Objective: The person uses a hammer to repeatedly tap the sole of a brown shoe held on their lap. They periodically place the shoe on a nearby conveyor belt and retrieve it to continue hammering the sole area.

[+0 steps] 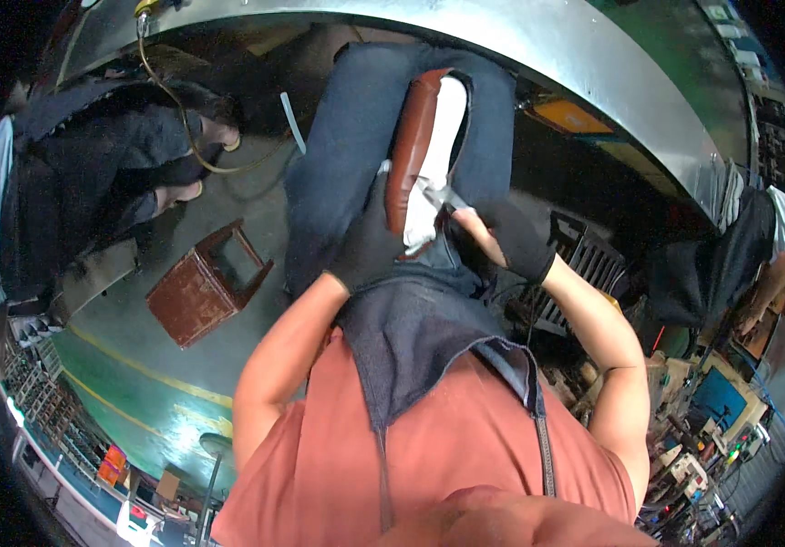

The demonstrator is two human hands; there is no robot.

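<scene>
Across my lap, on the dark apron (342, 137), lies a long brown leather piece with a white underside (444, 137), shaped like a lasted shoe turned sole up. My left hand (372, 239), in a black glove, is closed round its near left side; most of those fingers are hidden under it. My right hand (509, 235), also black-gloved but with a bare thumb, grips a short shiny metal tool (447, 197). The tool's tip touches the white surface near the close end. It looks blade-like, but blur hides its exact kind.
A metal-topped bench (538, 27) curves across the far side. A brown wooden stool (196, 296) stands on the floor at left, near another person's legs and feet (183, 187). A hose (187, 137) hangs there. At right are a dark slatted chair (584, 273) and machinery (707, 428).
</scene>
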